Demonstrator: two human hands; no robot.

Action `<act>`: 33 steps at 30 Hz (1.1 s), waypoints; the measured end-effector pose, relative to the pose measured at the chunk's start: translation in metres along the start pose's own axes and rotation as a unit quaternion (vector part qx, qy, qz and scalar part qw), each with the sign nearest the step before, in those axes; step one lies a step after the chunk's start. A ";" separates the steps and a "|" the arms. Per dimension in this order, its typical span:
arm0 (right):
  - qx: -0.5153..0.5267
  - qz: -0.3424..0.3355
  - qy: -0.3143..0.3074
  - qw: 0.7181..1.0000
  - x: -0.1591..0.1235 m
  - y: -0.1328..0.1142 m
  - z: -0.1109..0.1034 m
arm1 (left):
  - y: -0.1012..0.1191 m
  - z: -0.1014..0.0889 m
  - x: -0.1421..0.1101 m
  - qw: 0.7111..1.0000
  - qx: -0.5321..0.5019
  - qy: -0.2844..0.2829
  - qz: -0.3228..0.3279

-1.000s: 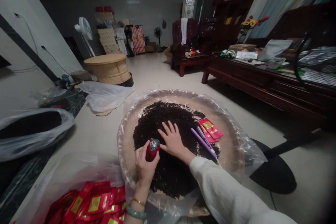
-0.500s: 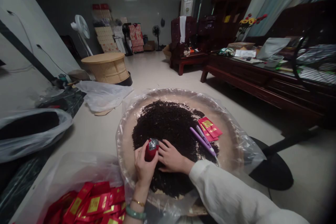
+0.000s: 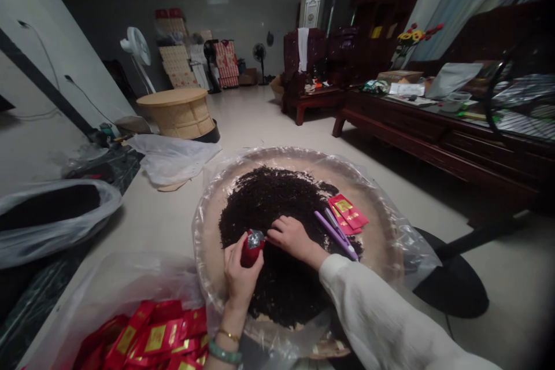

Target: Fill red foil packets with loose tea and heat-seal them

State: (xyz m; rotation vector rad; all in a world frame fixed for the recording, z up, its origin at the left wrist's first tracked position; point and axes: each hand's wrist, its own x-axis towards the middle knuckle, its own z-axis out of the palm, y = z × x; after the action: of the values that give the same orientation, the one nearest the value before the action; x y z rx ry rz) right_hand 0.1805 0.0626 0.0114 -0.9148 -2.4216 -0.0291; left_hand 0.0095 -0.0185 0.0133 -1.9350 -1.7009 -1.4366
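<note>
My left hand (image 3: 243, 274) is wrapped round a small red packet (image 3: 250, 255), held upright with its silvery mouth facing up. Just right of that mouth is my right hand (image 3: 295, 238), its fingers bent and drawn together; what they hold, if anything, is hidden. Both hands are over a heap of dark dried leaves (image 3: 269, 202), which looks like tea, in a wide round tray (image 3: 377, 225) lined with clear plastic. On the tray's right side lie flat red packets (image 3: 350, 212) with gold labels and a purple hair straightener-like tool (image 3: 336, 235).
A clear plastic bag (image 3: 143, 269) of several red packets (image 3: 156, 338) is at the lower left. Farther left is another bag (image 3: 106, 208) with dark contents. A black fan base (image 3: 453, 292) stands right of the tray, and a long wooden table (image 3: 403, 121) lies beyond.
My right hand has shifted slightly up and right from the packet's side, and its fingers have curled together. My left hand still holds the packet in nearly the same place.
</note>
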 end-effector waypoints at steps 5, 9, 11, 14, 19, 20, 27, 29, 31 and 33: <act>0.354 0.304 0.206 0.860 0.014 0.007 -0.015 | 0.001 0.003 -0.002 1.000 -0.016 -0.014 -0.016; 0.609 0.504 0.312 0.528 0.025 0.006 -0.028 | 0.001 0.006 -0.003 0.999 -0.021 -0.027 -0.018; 0.709 0.526 0.317 0.346 0.028 0.005 -0.037 | 0.001 0.007 -0.004 0.999 -0.024 -0.039 -0.020; 0.759 0.517 0.306 0.252 0.031 0.002 -0.047 | 0.001 0.010 -0.006 0.997 -0.037 -0.059 -0.013; 0.790 0.485 0.308 0.214 0.038 -0.013 -0.049 | 0.003 0.012 -0.008 0.996 -0.041 -0.078 -0.014; 0.791 0.476 0.305 0.234 0.039 -0.016 -0.048 | 0.004 0.013 -0.008 0.996 -0.044 -0.081 -0.017; 0.784 0.390 0.274 0.399 0.044 -0.041 -0.034 | 0.006 0.015 -0.009 0.994 -0.054 -0.088 -0.023; 0.776 0.376 0.260 0.434 0.045 -0.047 -0.035 | 0.006 0.015 -0.009 0.994 -0.053 -0.088 -0.027; 0.762 0.370 0.245 0.472 0.045 -0.051 -0.037 | 0.006 0.016 -0.009 0.995 -0.050 -0.085 -0.028; 0.746 0.354 0.223 0.518 0.045 -0.054 -0.038 | 0.005 0.017 -0.010 0.995 -0.048 -0.078 -0.031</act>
State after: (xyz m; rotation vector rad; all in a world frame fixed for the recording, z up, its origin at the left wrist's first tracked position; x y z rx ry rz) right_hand 0.1380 0.0407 0.0749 -0.6705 -0.6793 1.5923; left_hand 0.0237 -0.0154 -0.0009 -2.1136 -1.8045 -1.4483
